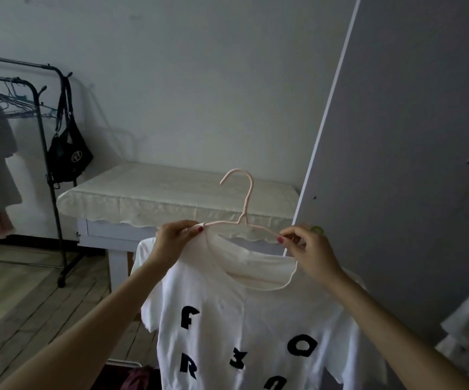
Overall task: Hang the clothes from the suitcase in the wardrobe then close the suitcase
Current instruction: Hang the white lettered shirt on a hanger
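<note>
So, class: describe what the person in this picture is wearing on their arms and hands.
Both forearms are bare, with no sleeves in view. The left hand and right hand have red-painted nails. A yellow-green ring shows on a finger of the right hand. No watch or bracelet is visible.

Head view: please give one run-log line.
left hand: pinches T-shirt collar | right hand: pinches hanger | not yet hung

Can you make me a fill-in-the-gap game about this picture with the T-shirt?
1. The white T-shirt has ____ letters on it.
2. Both the left hand and the right hand hold the pink ____.
3. A black ____ hangs from the clothes rack on the left.

Missing words: black; hanger; bag
</note>
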